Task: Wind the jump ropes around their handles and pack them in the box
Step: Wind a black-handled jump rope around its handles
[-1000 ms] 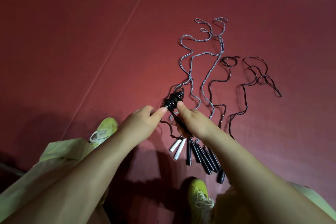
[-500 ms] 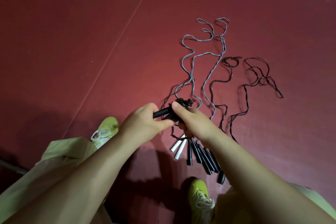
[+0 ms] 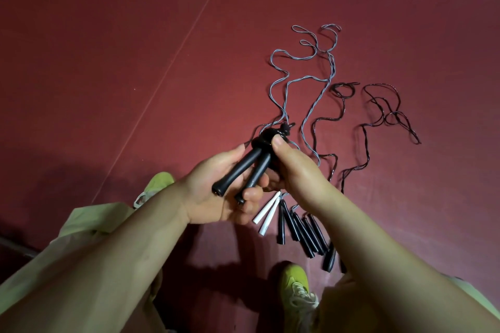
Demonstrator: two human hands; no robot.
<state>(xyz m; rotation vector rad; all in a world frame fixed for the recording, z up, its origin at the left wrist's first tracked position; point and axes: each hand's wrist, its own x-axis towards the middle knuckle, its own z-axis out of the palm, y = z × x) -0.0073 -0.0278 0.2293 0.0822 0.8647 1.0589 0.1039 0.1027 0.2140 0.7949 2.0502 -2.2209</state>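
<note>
Centrally, both hands hold one black jump rope: the left hand (image 3: 216, 197) cradles its two handles (image 3: 244, 170), the right hand (image 3: 295, 167) pinches the wound coil (image 3: 270, 136). Winding looks finished; securing the end likely comes next. More ropes (image 3: 305, 81) and handles (image 3: 300, 227) lie lower right. No box is visible.

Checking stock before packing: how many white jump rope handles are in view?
2: the white handles lie side by side on the floor, below the hands, left of the black handles. Others may be hidden.
</note>
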